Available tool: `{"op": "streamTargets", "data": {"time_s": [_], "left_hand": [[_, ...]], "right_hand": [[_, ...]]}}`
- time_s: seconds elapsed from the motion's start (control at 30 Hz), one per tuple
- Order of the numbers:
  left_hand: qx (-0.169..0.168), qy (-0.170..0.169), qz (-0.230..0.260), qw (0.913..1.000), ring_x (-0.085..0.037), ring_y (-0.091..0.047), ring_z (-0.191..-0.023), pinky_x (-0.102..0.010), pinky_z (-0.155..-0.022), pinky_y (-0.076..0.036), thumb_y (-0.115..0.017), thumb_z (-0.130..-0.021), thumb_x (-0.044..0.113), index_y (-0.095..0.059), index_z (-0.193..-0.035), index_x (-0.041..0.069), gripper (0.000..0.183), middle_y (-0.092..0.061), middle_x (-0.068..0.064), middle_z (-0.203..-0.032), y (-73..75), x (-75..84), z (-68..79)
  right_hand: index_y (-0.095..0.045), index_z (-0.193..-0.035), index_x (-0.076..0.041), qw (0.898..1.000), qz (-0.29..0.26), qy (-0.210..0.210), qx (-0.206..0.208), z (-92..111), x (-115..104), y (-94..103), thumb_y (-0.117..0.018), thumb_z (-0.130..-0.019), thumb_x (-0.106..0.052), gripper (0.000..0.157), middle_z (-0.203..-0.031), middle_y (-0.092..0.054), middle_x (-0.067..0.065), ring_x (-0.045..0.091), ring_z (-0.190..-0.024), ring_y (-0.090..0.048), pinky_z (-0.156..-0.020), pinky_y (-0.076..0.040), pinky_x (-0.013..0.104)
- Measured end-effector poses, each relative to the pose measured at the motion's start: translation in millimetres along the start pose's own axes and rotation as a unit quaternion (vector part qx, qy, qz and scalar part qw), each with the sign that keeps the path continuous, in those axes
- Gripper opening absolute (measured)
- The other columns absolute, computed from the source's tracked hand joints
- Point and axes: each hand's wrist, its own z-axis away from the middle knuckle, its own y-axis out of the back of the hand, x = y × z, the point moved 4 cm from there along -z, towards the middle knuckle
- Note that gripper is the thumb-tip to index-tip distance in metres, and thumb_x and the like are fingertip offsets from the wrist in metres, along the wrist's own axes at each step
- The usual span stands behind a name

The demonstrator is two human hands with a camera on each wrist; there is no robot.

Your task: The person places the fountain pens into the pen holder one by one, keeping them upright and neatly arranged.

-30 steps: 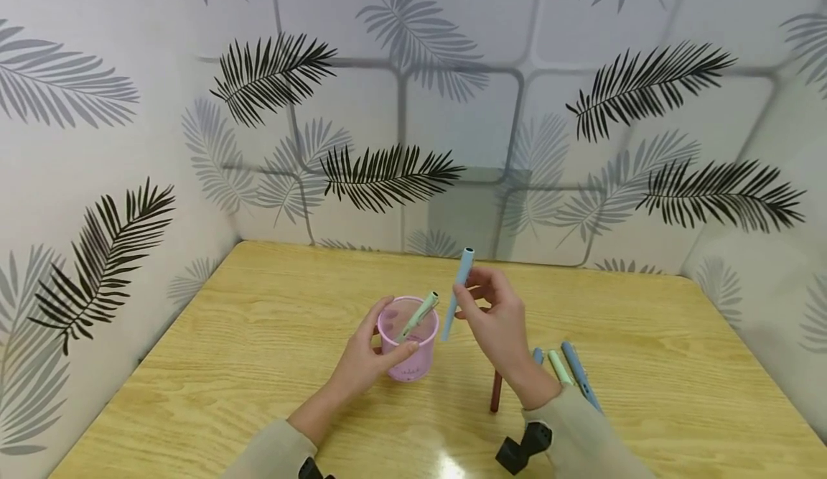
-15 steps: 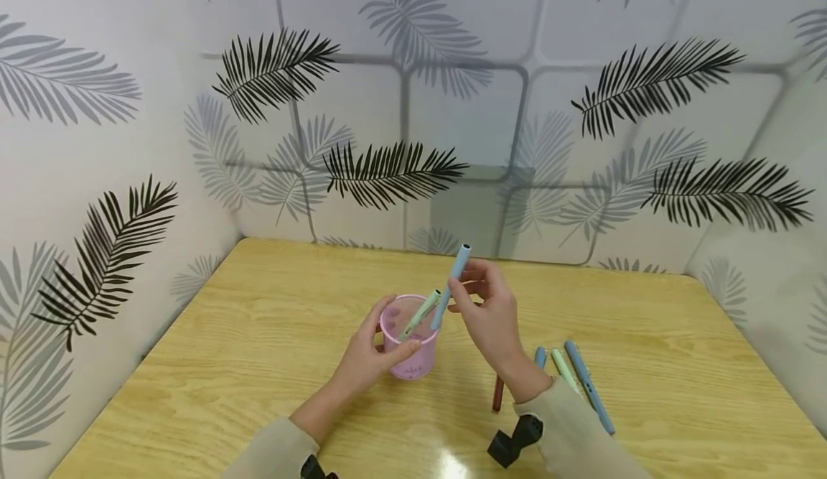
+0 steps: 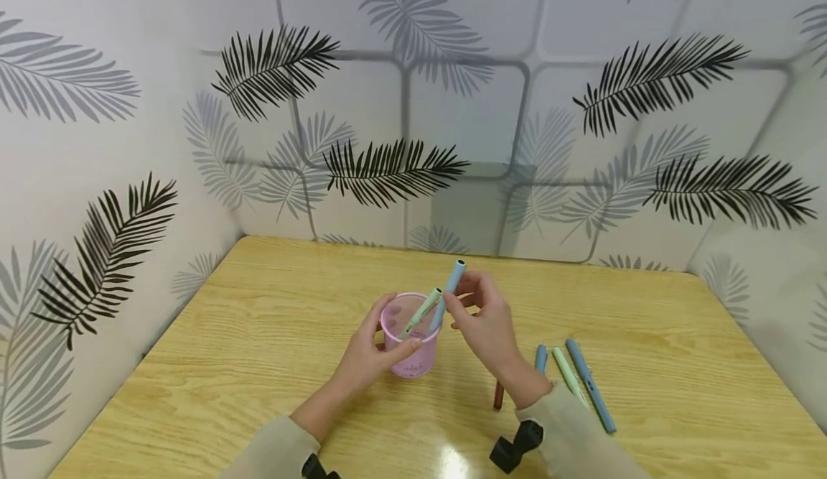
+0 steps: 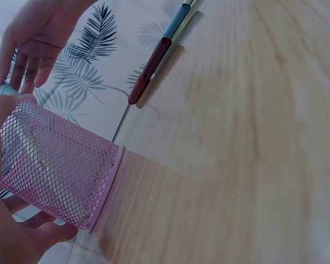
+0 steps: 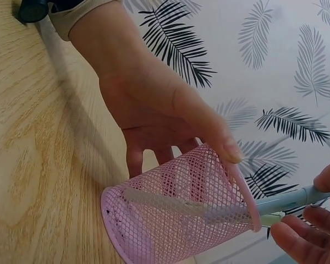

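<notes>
A pink mesh pen holder (image 3: pixel 413 363) stands on the wooden table, and my left hand (image 3: pixel 370 357) grips its side with the thumb near the rim. Inside it leans a light green pen (image 3: pixel 421 314). My right hand (image 3: pixel 486 321) pinches a light blue pen (image 3: pixel 455 278) near its upper part, over the holder's right rim. Through the mesh in the right wrist view, the light blue pen (image 5: pixel 280 202) slants down within the pen holder (image 5: pixel 176 212). The left wrist view shows the left hand's fingers (image 4: pixel 55 234) around the holder.
Right of the holder, partly behind my right forearm, lie a dark red pen (image 3: pixel 498 396), a blue pen (image 3: pixel 540 359), a second light green pen (image 3: pixel 568 371) and a longer blue pen (image 3: pixel 591 386). A leaf-patterned wall (image 3: pixel 362 105) borders the table (image 3: pixel 271 307) behind.
My right hand has moved left and then down, taking the light blue pen from beside the holder to inside its rim. The left hand keeps its grip on the holder.
</notes>
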Motion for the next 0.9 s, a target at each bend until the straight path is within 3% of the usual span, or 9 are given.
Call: {"op": "streamTargets", "data": {"time_s": [0.23, 0.47, 0.9], "left_hand": [[-0.004, 0.005, -0.001, 1.0, -0.041, -0.045, -0.113, -0.045, -0.081, -0.049, -0.07, -0.084, 0.015, -0.028, -0.144, 0.009, 0.074, -0.041, -0.021, -0.134, -1.0, -0.7, -0.4], [-0.002, 0.009, -0.006, 0.9999, -0.041, -0.045, -0.113, -0.046, -0.082, -0.048, -0.07, -0.084, 0.016, -0.026, -0.145, 0.008, 0.076, -0.041, -0.022, -0.135, -0.2, -0.1, 0.5], [0.002, 0.004, -0.004, 1.0, -0.042, -0.046, -0.111, -0.045, -0.08, -0.049, -0.071, -0.083, 0.016, -0.029, -0.144, 0.009, 0.075, -0.043, -0.022, -0.132, -1.1, -1.1, 0.0]], "right_hand": [[-0.05, -0.107, 0.005, 0.999, 0.041, -0.023, -0.014, 3.8, -0.1, -1.0, -0.061, -0.087, 0.001, 0.023, -0.095, -0.058, 0.018, 0.031, -0.076, -0.059, -0.055, -0.053, 0.031], [-0.055, -0.103, -0.006, 0.996, 0.054, -0.05, -0.041, -0.2, 43.2, -3.1, -0.065, -0.088, -0.014, 0.02, -0.096, -0.059, 0.01, 0.022, -0.074, -0.058, -0.053, -0.052, 0.027], [-0.058, -0.104, -0.004, 0.997, 0.049, -0.054, -0.04, 1.4, 51.0, -0.7, -0.063, -0.089, -0.013, 0.018, -0.094, -0.059, 0.01, 0.025, -0.072, -0.058, -0.055, -0.054, 0.036]]}}
